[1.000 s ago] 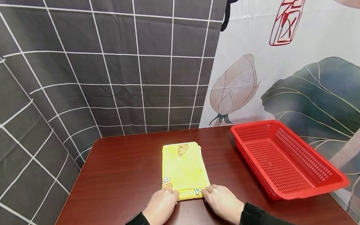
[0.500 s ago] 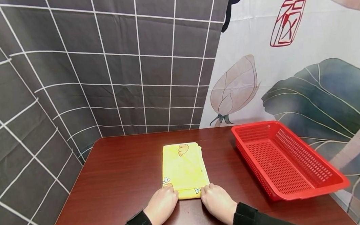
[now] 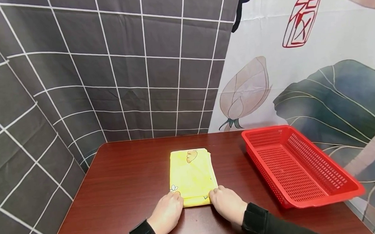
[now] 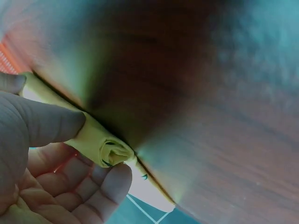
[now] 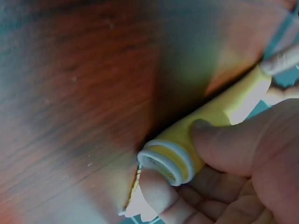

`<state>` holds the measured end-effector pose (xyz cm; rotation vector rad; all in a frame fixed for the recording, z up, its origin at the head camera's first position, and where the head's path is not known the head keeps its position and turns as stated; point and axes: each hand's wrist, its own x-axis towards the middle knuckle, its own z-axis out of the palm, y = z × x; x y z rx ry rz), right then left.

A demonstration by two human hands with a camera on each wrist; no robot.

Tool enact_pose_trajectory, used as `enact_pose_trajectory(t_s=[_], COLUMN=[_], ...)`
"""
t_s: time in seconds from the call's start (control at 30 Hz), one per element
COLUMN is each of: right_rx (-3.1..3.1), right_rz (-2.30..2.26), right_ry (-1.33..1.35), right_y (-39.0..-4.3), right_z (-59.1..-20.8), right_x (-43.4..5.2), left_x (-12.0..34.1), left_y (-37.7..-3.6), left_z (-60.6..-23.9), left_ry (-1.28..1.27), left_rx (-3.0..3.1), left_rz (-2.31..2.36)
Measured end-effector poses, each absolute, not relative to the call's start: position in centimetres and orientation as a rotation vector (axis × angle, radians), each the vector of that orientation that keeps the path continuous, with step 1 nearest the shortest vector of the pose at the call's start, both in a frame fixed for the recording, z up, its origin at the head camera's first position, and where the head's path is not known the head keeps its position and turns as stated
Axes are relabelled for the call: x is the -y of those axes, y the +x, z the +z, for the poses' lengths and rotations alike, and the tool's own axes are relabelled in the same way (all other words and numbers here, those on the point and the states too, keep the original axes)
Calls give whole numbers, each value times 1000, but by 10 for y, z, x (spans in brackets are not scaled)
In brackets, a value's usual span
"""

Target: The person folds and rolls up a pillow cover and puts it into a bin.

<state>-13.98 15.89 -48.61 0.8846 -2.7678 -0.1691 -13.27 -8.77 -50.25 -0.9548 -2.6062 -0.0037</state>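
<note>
At six o'clock on the table (image 3: 124, 191), the left hand (image 3: 166, 213) and right hand (image 3: 228, 206) each grip an end of the towel's (image 3: 192, 173) rolled near edge. Best to roll toward twelve evenly, keeping both ends level and tight.

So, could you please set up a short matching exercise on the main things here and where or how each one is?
Things:
1. yellow cloth
2. red basket
3. left hand
4. right hand

States:
A. empty, at the table's right side
B. grips the roll's left end
C. near end rolled up
D. grips the roll's right end

Pairs: 1-C, 2-A, 3-B, 4-D
</note>
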Motion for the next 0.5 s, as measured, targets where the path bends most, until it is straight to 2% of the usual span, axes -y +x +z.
enact_pose_trajectory(t_s=[0.5], right_rx=[2977], right_rz=[191], right_ry=[911], right_y=[-163], right_z=[-476], right_x=[-169], left_x=[92], left_y=[-132], left_z=[-499], left_ry=[-954], left_rx=[2763], left_rz=[-209])
